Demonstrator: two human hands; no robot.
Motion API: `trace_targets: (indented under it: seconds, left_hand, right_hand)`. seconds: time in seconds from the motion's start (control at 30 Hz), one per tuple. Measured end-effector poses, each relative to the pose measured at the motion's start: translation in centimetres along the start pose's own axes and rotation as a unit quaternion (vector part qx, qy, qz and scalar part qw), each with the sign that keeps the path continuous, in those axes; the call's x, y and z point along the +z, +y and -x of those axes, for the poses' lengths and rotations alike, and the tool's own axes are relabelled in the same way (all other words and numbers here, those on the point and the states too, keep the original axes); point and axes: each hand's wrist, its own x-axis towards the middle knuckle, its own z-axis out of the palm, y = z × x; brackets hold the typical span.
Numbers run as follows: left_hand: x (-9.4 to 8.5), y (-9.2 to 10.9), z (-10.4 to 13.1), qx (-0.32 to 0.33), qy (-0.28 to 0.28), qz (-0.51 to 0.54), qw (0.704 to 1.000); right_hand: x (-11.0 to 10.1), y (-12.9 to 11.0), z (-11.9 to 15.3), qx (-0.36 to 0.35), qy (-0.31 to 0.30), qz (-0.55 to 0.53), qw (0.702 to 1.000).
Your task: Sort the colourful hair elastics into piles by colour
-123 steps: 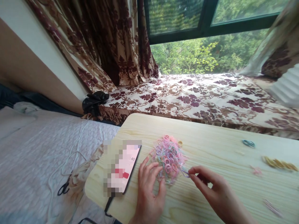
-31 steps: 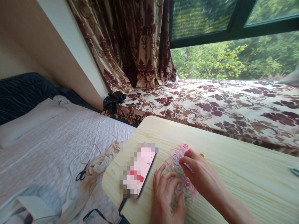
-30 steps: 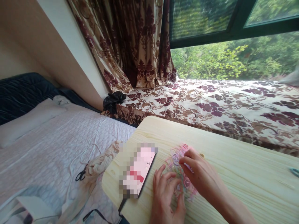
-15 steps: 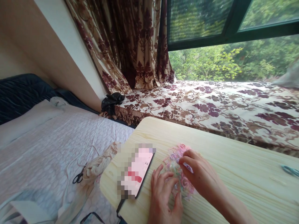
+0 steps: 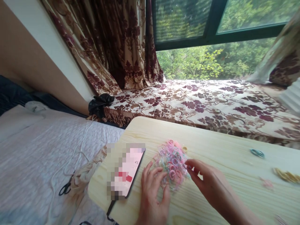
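A loose pile of small pastel bands (image 5: 173,162), pink, purple and green, lies on the light wooden table (image 5: 140,131). My left hand (image 5: 154,193) rests at the near left edge of the pile, its fingers apart and curved. Just right of the pile is my right hand (image 5: 206,178), thumb and index finger pinched together; what they hold, if anything, is too small to make out. To the left lies a phone (image 5: 128,175) with a pink screen, partly pixelated.
Toward the right of the table are a teal band (image 5: 257,152), a yellowish bunch (image 5: 287,175) and a small pink cluster (image 5: 266,183). A bed (image 5: 58,137) with black scissors (image 5: 66,187) and white cables is at left. Behind stands a floral-covered window seat (image 5: 199,100).
The view has shifted right, showing more of the table's right side. My right hand has moved from over the pile to its right edge, uncovering more bands.
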Motion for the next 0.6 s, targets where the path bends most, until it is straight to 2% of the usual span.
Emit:
trace_targets:
  seconds: [0.13,0.4,0.6]
  left_hand:
    - [0.0,-0.2,0.2,-0.004,-0.002,0.002,1.000]
    - [0.1,-1.0,0.7,0.008,-0.024,0.009,1.000]
    - [0.2,-1.4,0.7,0.022,-0.022,0.006,0.999]
  right_hand:
    - [-0.9,1.1,2.3,0.041,0.034,-0.010,0.999]
    - [-3.6,2.9,7.2,0.123,0.020,0.011,0.992]
    - [-6.1,5.2,11.9,0.173,0.049,0.021,0.983]
